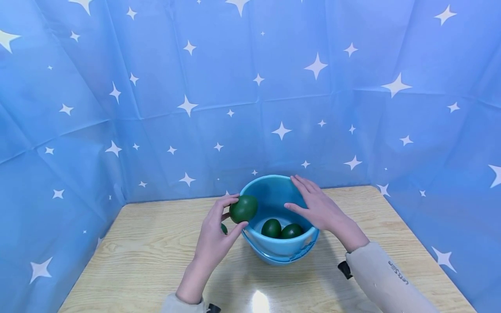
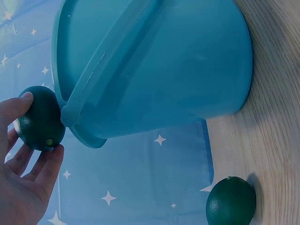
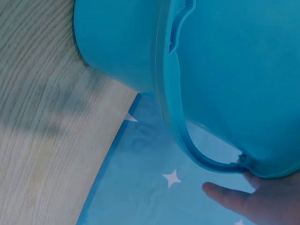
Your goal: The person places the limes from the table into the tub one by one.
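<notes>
My left hand (image 1: 216,232) pinches a dark green avocado (image 1: 243,209) between thumb and fingers, at the left rim of a blue bucket (image 1: 274,250). In the left wrist view that avocado (image 2: 41,118) hangs beside the rim, near the handle's pivot. Two more avocados (image 1: 271,228) lie at the bottom of the bucket. Another avocado (image 2: 231,201) sits on the table left of it, mostly hidden by my left hand in the head view. My right hand (image 1: 322,208) lies at the bucket's right rim, fingers extended and thumb apart; in the right wrist view the bucket partly hides it.
The bucket's handle (image 2: 101,61) hangs down along its near side. A wood-grain table (image 1: 148,252) carries everything. Blue cloth with white stars (image 1: 235,143) stands behind the table and along both sides.
</notes>
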Demonstrator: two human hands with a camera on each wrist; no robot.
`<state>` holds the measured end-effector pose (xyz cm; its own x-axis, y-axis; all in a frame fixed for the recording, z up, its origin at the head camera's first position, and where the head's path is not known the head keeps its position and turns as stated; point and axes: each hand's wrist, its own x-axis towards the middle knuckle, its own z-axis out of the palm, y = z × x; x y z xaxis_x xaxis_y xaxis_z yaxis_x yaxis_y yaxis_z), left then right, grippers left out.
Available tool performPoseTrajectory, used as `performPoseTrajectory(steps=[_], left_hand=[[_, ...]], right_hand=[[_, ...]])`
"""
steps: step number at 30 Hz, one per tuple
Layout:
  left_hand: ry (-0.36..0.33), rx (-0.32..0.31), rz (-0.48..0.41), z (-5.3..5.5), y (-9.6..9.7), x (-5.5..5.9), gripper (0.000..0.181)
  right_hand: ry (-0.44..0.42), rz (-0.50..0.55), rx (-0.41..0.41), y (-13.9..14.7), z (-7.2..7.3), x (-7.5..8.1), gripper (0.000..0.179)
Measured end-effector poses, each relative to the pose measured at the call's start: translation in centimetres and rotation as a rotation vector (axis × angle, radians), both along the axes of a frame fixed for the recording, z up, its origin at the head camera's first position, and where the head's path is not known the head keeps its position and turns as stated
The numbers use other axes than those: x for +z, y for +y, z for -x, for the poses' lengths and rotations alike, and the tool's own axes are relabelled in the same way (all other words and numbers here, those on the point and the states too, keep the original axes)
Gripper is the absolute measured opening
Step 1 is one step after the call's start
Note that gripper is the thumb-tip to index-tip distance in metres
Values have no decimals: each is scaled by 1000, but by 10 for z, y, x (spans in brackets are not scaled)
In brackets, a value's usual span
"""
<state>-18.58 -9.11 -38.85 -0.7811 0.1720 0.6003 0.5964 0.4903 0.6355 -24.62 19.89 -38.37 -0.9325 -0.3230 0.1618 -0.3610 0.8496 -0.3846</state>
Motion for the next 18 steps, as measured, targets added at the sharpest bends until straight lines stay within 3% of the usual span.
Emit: performPoseTrajectory(steps=[18], left_hand=[[-29, -41, 4, 3, 15, 0, 53]], right_hand=[[-7, 5, -2, -1, -1, 2, 84]])
